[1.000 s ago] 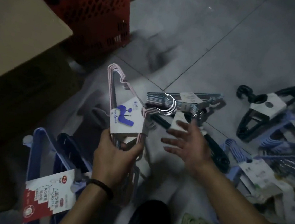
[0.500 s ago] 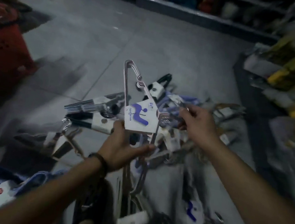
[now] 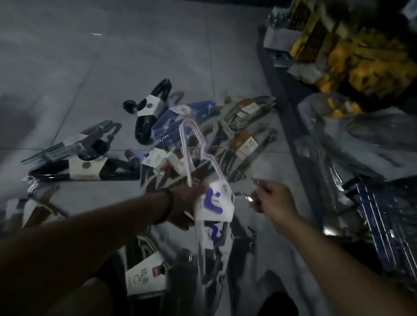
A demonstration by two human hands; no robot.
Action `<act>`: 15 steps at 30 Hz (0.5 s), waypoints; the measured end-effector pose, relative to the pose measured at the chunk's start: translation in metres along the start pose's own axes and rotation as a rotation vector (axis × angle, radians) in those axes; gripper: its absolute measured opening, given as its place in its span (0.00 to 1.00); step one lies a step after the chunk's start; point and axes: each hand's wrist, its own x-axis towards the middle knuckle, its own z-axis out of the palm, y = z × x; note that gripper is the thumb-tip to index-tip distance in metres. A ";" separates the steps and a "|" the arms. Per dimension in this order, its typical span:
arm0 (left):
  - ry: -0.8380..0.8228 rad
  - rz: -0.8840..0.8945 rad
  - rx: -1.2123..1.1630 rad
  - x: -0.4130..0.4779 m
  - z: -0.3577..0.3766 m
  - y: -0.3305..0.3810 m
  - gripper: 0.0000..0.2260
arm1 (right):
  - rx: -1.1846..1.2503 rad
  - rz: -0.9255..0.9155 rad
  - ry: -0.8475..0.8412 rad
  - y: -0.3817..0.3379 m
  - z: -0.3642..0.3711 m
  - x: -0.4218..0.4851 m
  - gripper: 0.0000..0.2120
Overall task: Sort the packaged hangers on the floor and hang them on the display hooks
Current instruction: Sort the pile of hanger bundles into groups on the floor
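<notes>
Head view: left hand (image 3: 185, 207) grips pink hangers (image 3: 214, 201); right hand (image 3: 276, 202) pinches hook (image 3: 244, 195).

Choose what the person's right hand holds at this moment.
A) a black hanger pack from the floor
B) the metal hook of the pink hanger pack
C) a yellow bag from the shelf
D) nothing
B: the right hand pinches the metal hook that sticks out of the pink hanger pack, which the left hand grips.
</notes>
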 end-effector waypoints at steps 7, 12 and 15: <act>0.140 -0.043 0.084 0.069 0.079 -0.048 0.25 | -0.090 0.328 0.047 0.118 0.004 0.028 0.08; 0.154 -0.061 0.127 0.123 0.094 -0.067 0.22 | -0.214 0.390 0.074 0.132 0.020 0.045 0.07; 0.137 -0.045 0.439 0.140 0.095 -0.073 0.19 | -0.312 0.419 0.029 0.157 0.027 0.062 0.12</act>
